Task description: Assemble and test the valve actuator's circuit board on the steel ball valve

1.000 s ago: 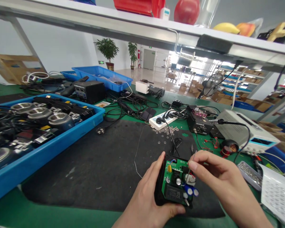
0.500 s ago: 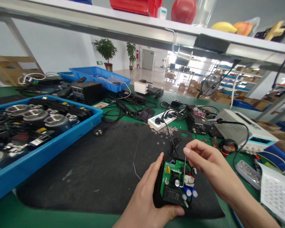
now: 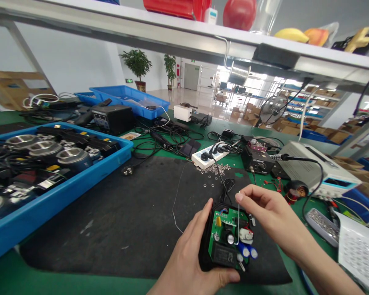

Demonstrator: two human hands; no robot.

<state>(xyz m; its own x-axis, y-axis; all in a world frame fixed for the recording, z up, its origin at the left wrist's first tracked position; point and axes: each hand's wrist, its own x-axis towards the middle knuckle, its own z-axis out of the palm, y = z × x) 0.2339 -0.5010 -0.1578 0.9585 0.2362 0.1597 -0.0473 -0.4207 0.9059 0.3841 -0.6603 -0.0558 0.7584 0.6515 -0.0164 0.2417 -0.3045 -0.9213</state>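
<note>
My left hand [image 3: 189,258] wraps round a black housing that carries a green circuit board [image 3: 226,233] with blue capacitors, a yellow part and a black relay. It rests on the black mat [image 3: 119,213]. My right hand [image 3: 270,217] pinches a thin silver wire [image 3: 238,217] that stands upright, its lower end down among the board's parts. Thumb and forefinger are closed on the wire's top.
A blue tray [image 3: 64,192] of metal cups and cables lies at the left. Behind the mat are a white power strip [image 3: 207,157], loose small washers [image 3: 215,170], a soldering station [image 3: 258,162] and a white bench instrument [image 3: 320,170]. A shelf with fruit runs overhead.
My right hand has moved left and the wire has gone from slanted to upright over the board. The left hand keeps its grip on the housing.
</note>
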